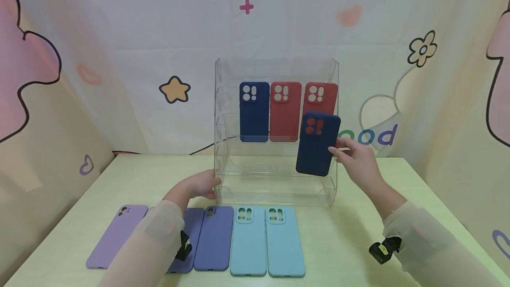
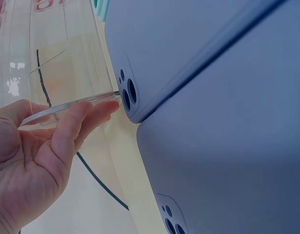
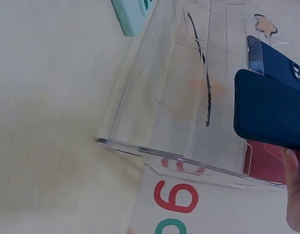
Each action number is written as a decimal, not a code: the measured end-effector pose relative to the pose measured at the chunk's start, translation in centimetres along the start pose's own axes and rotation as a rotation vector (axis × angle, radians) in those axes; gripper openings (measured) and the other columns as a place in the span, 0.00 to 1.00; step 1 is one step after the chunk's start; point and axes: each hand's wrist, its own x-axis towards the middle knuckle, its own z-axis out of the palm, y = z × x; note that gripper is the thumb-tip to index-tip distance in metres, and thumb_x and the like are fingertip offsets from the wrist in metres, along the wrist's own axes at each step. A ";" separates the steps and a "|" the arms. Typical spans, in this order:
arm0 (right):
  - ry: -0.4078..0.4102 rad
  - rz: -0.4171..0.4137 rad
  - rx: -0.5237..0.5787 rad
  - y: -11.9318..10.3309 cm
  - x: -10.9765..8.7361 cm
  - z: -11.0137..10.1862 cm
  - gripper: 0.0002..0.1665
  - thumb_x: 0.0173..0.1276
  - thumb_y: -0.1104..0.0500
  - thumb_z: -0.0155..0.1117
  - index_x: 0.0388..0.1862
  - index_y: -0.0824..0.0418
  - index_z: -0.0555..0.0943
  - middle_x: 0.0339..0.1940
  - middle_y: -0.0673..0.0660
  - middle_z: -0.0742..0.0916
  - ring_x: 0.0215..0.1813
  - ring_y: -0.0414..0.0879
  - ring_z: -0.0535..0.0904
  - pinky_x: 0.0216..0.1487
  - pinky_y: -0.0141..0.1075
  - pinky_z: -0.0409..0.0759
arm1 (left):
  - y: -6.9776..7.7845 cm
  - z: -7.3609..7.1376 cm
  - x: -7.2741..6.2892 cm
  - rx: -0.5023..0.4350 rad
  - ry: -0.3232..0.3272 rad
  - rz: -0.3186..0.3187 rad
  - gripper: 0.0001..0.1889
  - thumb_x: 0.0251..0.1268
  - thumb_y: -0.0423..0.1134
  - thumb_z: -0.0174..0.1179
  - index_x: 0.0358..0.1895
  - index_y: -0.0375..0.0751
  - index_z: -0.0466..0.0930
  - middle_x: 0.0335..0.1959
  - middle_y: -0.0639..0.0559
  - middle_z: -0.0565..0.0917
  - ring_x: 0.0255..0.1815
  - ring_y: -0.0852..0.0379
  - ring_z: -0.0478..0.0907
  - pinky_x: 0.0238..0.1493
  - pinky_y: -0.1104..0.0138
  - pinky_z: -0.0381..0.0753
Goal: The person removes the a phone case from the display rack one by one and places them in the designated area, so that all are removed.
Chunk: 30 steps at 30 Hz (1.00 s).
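My right hand (image 1: 357,163) pinches a dark blue phone case (image 1: 316,154) by its right edge, in front of the clear acrylic display rack (image 1: 275,196). The held case (image 3: 269,109) overlaps the lower part of a red phone case (image 1: 320,101). Another red case (image 1: 285,112) and a second dark blue case (image 1: 254,114) stand upright beside it in an upper tier. With thumb and fingers on either face, my left hand (image 1: 201,184) grips the rack's left side panel, as the left wrist view shows at the hand (image 2: 47,151).
Phone cases lie in a row before the rack: a light purple one (image 1: 115,238), darker purple ones (image 1: 214,238) and two light blue ones (image 1: 248,247). My left sleeve (image 1: 143,238) covers part of the row. A printed curtain (image 1: 139,21) hangs behind the table (image 1: 358,242).
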 end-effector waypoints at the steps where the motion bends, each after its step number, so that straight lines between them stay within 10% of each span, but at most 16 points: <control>1: -0.008 0.007 0.008 0.1 -0.2 0.0 0.23 0.69 0.54 0.58 0.54 0.70 0.76 0.44 0.65 0.82 0.42 0.57 0.83 0.45 0.48 0.79 | 0.0 0.0 0.0 0.001 0.000 -0.001 0.28 0.70 0.31 0.37 0.71 0.27 0.44 0.57 0.33 0.68 0.18 0.59 0.63 0.26 0.69 0.74; 30: -0.216 0.204 0.045 1.9 -5.5 0.2 0.24 0.68 0.55 0.59 0.55 0.72 0.74 0.45 0.65 0.83 0.43 0.56 0.82 0.44 0.42 0.80 | 0.3 0.1 -0.2 0.020 0.000 -0.011 0.27 0.70 0.31 0.37 0.70 0.26 0.47 0.50 0.36 0.71 0.20 0.58 0.64 0.27 0.69 0.75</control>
